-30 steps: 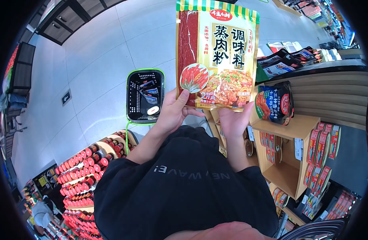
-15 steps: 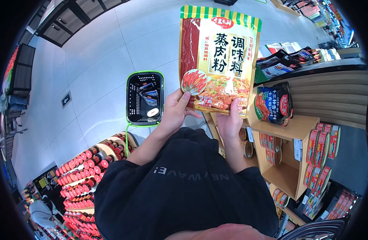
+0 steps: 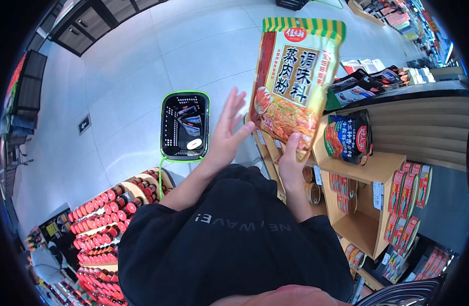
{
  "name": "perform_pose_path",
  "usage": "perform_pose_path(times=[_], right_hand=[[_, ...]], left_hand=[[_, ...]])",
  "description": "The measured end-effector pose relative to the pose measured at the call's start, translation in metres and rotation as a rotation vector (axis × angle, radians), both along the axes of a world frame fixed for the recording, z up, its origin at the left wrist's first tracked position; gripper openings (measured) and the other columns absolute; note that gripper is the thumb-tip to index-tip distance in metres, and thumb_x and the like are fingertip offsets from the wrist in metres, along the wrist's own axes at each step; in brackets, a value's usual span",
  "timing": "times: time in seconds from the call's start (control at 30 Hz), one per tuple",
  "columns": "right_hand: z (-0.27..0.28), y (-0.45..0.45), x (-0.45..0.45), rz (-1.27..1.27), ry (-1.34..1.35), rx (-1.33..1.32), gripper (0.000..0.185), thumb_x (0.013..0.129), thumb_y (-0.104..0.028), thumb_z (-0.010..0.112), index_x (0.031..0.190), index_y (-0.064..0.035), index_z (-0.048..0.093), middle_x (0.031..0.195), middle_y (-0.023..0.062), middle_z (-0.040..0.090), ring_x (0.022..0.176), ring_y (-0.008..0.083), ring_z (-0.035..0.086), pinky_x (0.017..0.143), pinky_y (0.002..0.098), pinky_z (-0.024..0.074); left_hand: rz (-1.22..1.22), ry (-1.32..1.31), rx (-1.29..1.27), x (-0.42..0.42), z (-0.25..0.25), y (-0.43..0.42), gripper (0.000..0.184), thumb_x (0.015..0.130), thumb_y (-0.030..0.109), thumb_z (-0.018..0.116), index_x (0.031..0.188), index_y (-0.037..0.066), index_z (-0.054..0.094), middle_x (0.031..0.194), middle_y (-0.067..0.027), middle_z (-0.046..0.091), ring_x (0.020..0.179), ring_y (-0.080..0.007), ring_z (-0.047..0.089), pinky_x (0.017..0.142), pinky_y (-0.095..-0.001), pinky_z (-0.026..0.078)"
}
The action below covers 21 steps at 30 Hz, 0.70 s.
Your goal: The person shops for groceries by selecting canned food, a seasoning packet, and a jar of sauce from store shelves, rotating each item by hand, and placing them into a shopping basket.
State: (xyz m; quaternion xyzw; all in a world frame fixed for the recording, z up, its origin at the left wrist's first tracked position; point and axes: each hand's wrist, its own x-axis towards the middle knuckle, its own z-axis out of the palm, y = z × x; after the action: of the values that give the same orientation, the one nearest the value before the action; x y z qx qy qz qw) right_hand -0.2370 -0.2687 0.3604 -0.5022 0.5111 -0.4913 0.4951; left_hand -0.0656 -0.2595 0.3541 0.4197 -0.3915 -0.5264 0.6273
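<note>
A large seasoning packet [image 3: 295,97] with a green-and-yellow striped top, black Chinese characters and a food picture is held up in front of me, leaning to the right. My right hand [image 3: 292,162] grips its lower right corner, thumb on the front. Just left of the packet, my left hand [image 3: 228,127] is open with fingers spread. Its thumb tip is close to the packet's lower left edge; whether they touch I cannot tell.
A black shopping basket [image 3: 185,126] with a green rim stands on the floor, with dark packets inside. At right, a wooden shelf [image 3: 364,166] carries a dark pouch [image 3: 348,136] and red cans [image 3: 404,191]. Red-lidded jars [image 3: 104,214] line a rack at lower left.
The packet has moved right and tilted to the right. My left hand has let go of it and spread its fingers, while the right hand keeps its grip.
</note>
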Motion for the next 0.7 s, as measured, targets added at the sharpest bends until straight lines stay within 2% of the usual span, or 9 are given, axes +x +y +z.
perform_pose_path(times=[0.03, 0.07, 0.1, 0.17, 0.23, 0.27, 0.4, 0.57, 0.7], right_hand=[[0.001, 0.004, 0.0, 0.019, 0.173, 0.123, 0.038, 0.102, -0.022, 0.043, 0.13, 0.0037, 0.045, 0.124, 0.0151, 0.057, 0.108, 0.0193, 0.058, 0.09, 0.032, 0.0466], [-0.002, 0.003, -0.002, 0.169, 0.294, -0.039, 0.04, 0.1, -0.02, 0.047, 0.132, 0.0052, 0.046, 0.122, 0.0215, 0.057, 0.107, 0.0244, 0.061, 0.087, 0.0355, 0.0487], [0.004, -0.007, 0.013, 0.282, 0.19, -0.345, 0.046, 0.093, -0.012, 0.054, 0.135, 0.0042, 0.045, 0.132, 0.0291, 0.048, 0.12, 0.0354, 0.053, 0.095, 0.042, 0.0443], [0.015, -0.004, 0.023, 0.417, 0.678, -0.678, 0.059, 0.084, -0.013, 0.066, 0.138, -0.0002, 0.046, 0.145, 0.0301, 0.034, 0.133, 0.0447, 0.036, 0.106, 0.0504, 0.0328], [0.025, 0.005, 0.03, 0.55, 0.704, -0.658, 0.069, 0.076, -0.017, 0.074, 0.139, -0.0068, 0.047, 0.152, 0.0276, 0.023, 0.139, 0.0472, 0.024, 0.111, 0.0562, 0.0201], [0.027, 0.007, 0.031, 0.57, 0.731, -0.678, 0.065, 0.074, -0.023, 0.077, 0.134, -0.0102, 0.054, 0.151, 0.0257, 0.029, 0.139, 0.0446, 0.025, 0.111, 0.0574, 0.0182], [0.034, 0.006, 0.029, 0.584, 0.74, -0.726, 0.046, 0.075, -0.023, 0.076, 0.118, -0.0101, 0.066, 0.145, 0.0224, 0.041, 0.138, 0.0424, 0.03, 0.111, 0.0566, 0.0189], [0.034, -0.009, 0.015, 0.418, 0.628, -0.786, 0.037, 0.077, -0.016, 0.073, 0.111, -0.0043, 0.068, 0.14, 0.0237, 0.046, 0.133, 0.0424, 0.039, 0.11, 0.0552, 0.0254], [0.03, -0.018, 0.007, 0.281, 0.428, -0.765, 0.034, 0.082, -0.006, 0.067, 0.113, 0.0046, 0.061, 0.134, 0.0266, 0.048, 0.131, 0.037, 0.043, 0.11, 0.0461, 0.0312]], left_hand=[[0.013, 0.003, 0.002, -0.003, 0.001, 0.001, 0.082, 0.093, 0.026, 0.061, 0.154, 0.01, 0.009, 0.156, -0.0184, 0.023, 0.145, -0.0305, 0.022, 0.115, -0.0492, 0.016], [-0.079, 0.174, -0.021, -0.006, 0.001, 0.001, 0.081, 0.094, 0.035, 0.057, 0.154, 0.01, 0.009, 0.157, -0.0172, 0.022, 0.145, -0.0301, 0.021, 0.115, -0.049, 0.017], [-0.17, 0.344, -0.048, -0.007, 0.002, 0.001, 0.08, 0.095, 0.043, 0.053, 0.154, 0.01, 0.01, 0.157, -0.016, 0.02, 0.145, -0.0298, 0.021, 0.116, -0.0488, 0.017], [-0.191, 0.501, 0.043, -0.003, 0.002, 0.004, 0.083, 0.095, 0.063, 0.037, 0.152, 0.007, 0.017, 0.155, -0.015, 0.026, 0.142, -0.0289, 0.029, 0.114, -0.047, 0.026], [-0.193, 0.77, 0.102, 0.017, 0.012, 0.001, 0.083, 0.094, 0.069, 0.028, 0.151, 0.008, 0.023, 0.153, -0.0154, 0.032, 0.138, -0.0312, 0.035, 0.112, -0.049, 0.03], [-0.216, 0.862, 0.131, 0.023, 0.012, 0.002, 0.086, 0.092, 0.074, 0.023, 0.151, 0.011, 0.024, 0.151, -0.0151, 0.035, 0.136, -0.0339, 0.038, 0.11, -0.0507, 0.034], [-0.241, 1.078, 0.017, 0.035, 0.007, 0.003, 0.087, 0.09, 0.075, 0.023, 0.151, 0.014, 0.025, 0.151, -0.0143, 0.035, 0.137, -0.0344, 0.038, 0.11, -0.0539, 0.033], [-0.268, 1.147, -0.153, 0.046, 0.007, 0.004, 0.085, 0.09, 0.075, 0.024, 0.151, 0.015, 0.026, 0.151, -0.0126, 0.036, 0.137, -0.0338, 0.038, 0.11, -0.0542, 0.032], [-0.209, 1.156, -0.175, 0.048, 0.011, 0.005, 0.083, 0.091, 0.073, 0.027, 0.151, 0.016, 0.025, 0.151, -0.0108, 0.036, 0.137, -0.0324, 0.037, 0.11, -0.0555, 0.032]])
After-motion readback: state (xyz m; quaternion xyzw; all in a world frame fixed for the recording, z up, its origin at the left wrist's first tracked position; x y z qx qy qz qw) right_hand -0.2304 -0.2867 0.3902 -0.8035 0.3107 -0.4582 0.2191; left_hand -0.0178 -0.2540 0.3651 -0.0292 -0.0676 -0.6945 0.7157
